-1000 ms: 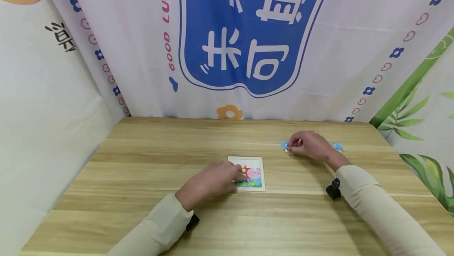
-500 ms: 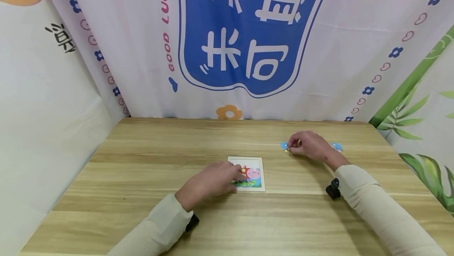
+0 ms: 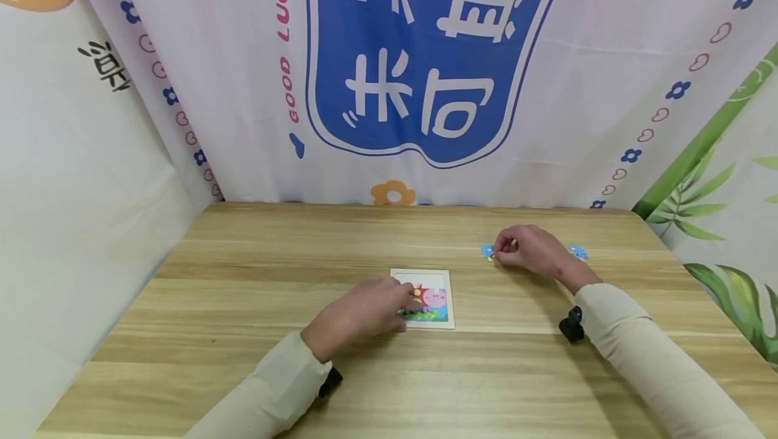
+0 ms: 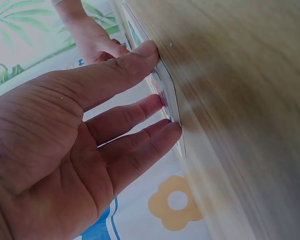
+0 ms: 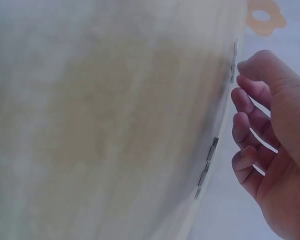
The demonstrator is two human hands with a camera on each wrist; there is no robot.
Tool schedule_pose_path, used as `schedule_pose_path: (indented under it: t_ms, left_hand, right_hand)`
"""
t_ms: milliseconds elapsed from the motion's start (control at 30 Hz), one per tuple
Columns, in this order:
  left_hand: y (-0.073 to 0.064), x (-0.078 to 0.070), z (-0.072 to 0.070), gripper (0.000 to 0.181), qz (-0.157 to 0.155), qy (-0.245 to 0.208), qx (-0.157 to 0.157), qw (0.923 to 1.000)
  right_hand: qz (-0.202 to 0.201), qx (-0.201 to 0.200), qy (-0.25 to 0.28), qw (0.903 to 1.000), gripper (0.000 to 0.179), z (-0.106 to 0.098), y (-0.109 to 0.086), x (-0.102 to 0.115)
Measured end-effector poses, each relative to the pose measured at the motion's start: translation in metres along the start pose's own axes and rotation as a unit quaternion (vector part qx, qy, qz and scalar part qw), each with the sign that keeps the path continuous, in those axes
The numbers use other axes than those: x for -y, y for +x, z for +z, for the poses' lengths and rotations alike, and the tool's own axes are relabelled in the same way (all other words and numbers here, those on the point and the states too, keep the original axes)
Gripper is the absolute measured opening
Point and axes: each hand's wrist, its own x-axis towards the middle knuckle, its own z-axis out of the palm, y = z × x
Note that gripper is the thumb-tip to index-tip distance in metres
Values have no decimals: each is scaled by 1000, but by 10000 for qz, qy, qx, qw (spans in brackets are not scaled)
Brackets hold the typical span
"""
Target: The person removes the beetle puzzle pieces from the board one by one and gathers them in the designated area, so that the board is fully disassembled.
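Note:
A small picture puzzle in a pale frame [image 3: 452,304] lies mid-table, showing a pink pig figure in red above green grass; its upper part is blank white. My left hand [image 3: 371,305] rests on its left side. In the left wrist view the thumb [image 4: 146,50] touches the board's edge and the other fingertips rest on its face. Farther back on the right, my right hand [image 3: 531,250] has thumb and index finger together at a light-blue puzzle piece [image 3: 487,250]. The right wrist view shows that piece [image 5: 234,55] edge-on at the thumb tip, the other fingers curled loosely.
More blue puzzle pieces [image 3: 579,251] lie on the wooden table [image 3: 273,243] to the right of my right hand, partly hidden by it. A printed cloth [image 3: 243,88] hangs along the table's back edge. Both wrists wear small black cameras [image 3: 573,324].

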Motion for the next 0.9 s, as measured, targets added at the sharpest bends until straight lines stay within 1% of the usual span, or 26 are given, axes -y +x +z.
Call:
schedule_pose_path:
  t_ms: [100,233,333,500,700,767,900]
  left_hand:
    - [0,1,1,47,27,-44,-26,10000]
    - [0,2,2,44,203,-118,-95,9997]
    - [1,1,2,42,316,-168,-101,9993]
    - [1,0,2,42,300,-87,-44,9995]
    - [0,0,2,44,350,44,-62,9994]
    - [-1,1,3,47,351,30,-79,9993]
    - [-1,2,4,51,405,81,-145,9990]
  right_hand:
    - [-44,-112,64,9999,4,0,0,4]
    - [-354,-146,112,9992,4,2,0,17]
    - [-658,-7,72,9978,7,6,0,32]
    - [-976,346,9,9946,12,17,-3,59]
    - [-1133,706,164,9909,14,27,-8,83]
    - [-1152,807,199,9899,14,30,-10,89]
    - [-1166,923,158,9887,19,35,-13,95]
